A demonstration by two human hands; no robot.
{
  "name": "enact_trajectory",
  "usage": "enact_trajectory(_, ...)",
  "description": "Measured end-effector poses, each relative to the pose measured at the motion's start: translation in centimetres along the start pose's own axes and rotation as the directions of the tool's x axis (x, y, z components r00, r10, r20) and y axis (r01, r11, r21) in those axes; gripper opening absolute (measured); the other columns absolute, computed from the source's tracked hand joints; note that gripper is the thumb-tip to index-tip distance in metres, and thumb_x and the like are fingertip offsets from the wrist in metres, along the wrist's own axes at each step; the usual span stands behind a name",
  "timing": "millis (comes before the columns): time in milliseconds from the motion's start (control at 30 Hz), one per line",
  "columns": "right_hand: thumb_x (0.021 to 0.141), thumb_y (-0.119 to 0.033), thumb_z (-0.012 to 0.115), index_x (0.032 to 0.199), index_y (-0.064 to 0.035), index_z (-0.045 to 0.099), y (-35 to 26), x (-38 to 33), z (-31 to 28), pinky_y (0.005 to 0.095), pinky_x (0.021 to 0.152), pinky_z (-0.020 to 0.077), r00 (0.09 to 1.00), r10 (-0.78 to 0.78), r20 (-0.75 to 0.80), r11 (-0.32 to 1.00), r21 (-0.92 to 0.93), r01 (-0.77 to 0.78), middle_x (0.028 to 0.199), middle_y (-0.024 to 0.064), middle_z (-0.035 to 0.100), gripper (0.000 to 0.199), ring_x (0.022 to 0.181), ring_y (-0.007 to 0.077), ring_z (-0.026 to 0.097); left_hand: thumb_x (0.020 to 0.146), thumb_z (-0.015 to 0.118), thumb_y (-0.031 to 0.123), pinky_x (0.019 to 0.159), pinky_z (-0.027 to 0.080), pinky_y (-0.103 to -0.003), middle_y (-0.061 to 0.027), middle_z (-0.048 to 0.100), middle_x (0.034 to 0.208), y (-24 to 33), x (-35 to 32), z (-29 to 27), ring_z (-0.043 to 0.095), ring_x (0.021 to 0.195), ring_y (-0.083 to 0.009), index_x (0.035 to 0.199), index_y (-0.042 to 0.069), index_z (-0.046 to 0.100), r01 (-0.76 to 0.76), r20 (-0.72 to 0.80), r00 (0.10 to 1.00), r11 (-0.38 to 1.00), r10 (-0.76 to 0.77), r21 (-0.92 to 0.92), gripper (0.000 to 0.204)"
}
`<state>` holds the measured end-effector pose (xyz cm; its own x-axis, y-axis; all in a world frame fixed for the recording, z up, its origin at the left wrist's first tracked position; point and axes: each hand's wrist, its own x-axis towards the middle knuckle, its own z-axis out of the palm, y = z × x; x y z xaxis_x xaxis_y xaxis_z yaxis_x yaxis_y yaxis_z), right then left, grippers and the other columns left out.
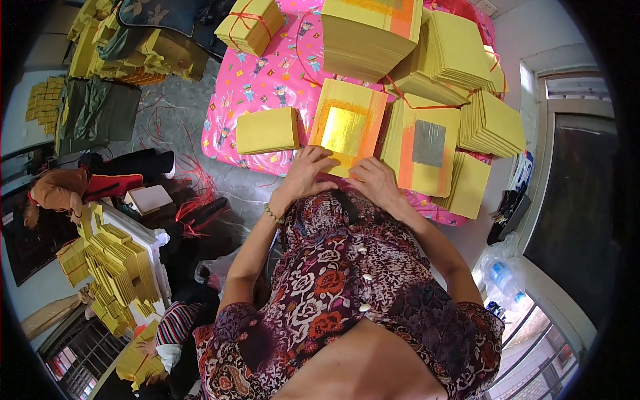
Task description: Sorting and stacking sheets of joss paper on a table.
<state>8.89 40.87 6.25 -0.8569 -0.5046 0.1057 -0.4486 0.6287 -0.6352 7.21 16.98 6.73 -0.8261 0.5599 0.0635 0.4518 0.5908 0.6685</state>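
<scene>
A yellow joss paper sheet (373,113) with a shiny gold foil square and orange bands lies right in front of me, at the near edge of the table. My left hand (308,175) bends its fingers over the sheet's near left corner. At its near right corner, my right hand (375,180) has its fingers curled against the edge. Left of the sheet sits a small yellow paper stack (267,131). To the right is a fanned pile of joss paper (407,127), its top sheet bearing a silver-grey square. My palms and part of the sheet's near edge are hidden.
A pink patterned cloth (230,110) covers the table. Tall yellow paper stacks (367,47) and a red-tied bundle (252,25) stand farther back. Red strings (193,193) litter the floor at left. At lower left another person's striped sleeve (180,320) shows beside yellow paper piles (123,273).
</scene>
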Motion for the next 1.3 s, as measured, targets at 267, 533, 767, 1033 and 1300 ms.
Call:
enact_trajectory(267,0.078,-0.019,0.073,0.096,-0.0057,0.065,-0.1,-0.8,-0.6,0.0397,0.078,0.0489,0.999,0.036,0.019,0.999,-0.020,-0.036,0.096,0.0079,0.059,0.024,0.092,0.0278,0.058,0.075,0.079,0.022,0.094,0.041,-0.038,-0.0046,0.060,0.113,-1.5,0.3,0.9,0.050,0.106,-0.0262,0.103,0.012,0.073,0.021,-0.006,1.000,0.996,-0.021,-0.088,0.030)
enact_trajectory(533,0.080,-0.016,0.071,0.092,-0.0045,0.066,-0.2,-1.9,-1.4,0.0403,0.076,0.0495,0.994,0.109,-0.007,0.994,-0.018,-0.109,0.091,0.0080,0.061,0.018,0.086,0.0294,0.060,0.076,0.079,0.022,0.095,0.040,-0.037,-0.0026,0.060,0.110,-2.0,0.4,1.0,0.048,0.108,-0.0238,0.095,0.015,0.078,0.062,-0.006,0.998,0.982,-0.065,-0.181,0.020)
enact_trajectory(767,0.084,-0.015,0.067,0.089,-0.0034,0.067,0.2,-1.7,-1.1,0.0417,0.074,0.0501,0.993,0.116,-0.036,0.993,0.015,-0.115,0.086,0.0092,0.063,0.012,0.081,0.0308,0.061,0.078,0.078,0.027,0.095,0.038,-0.037,-0.0019,0.059,0.107,-2.1,0.9,1.0,0.048,0.106,-0.0223,0.092,0.016,0.079,0.086,0.008,0.996,0.979,-0.087,-0.187,0.018)
enact_trajectory(1033,0.085,-0.012,0.065,0.086,-0.0023,0.068,0.0,-1.3,-1.5,0.0425,0.074,0.0498,0.987,0.156,-0.021,0.985,0.079,-0.154,0.084,0.0111,0.063,0.010,0.078,0.0323,0.061,0.076,0.079,0.028,0.093,0.038,-0.036,-0.0001,0.060,0.102,-2.3,1.2,1.4,0.048,0.103,-0.0216,0.087,0.015,0.080,0.118,0.004,0.993,0.969,-0.120,-0.218,0.016)
enact_trajectory(1300,0.084,-0.012,0.066,0.084,-0.0016,0.069,0.0,-1.2,-1.5,0.0423,0.074,0.0501,0.976,0.216,-0.003,0.972,0.098,-0.215,0.083,0.0116,0.064,0.011,0.079,0.0331,0.062,0.075,0.081,0.027,0.092,0.038,-0.036,-0.0003,0.060,0.099,-2.5,1.3,1.7,0.049,0.101,-0.0214,0.083,0.015,0.079,0.132,-0.006,0.990,0.961,-0.138,-0.242,0.015)
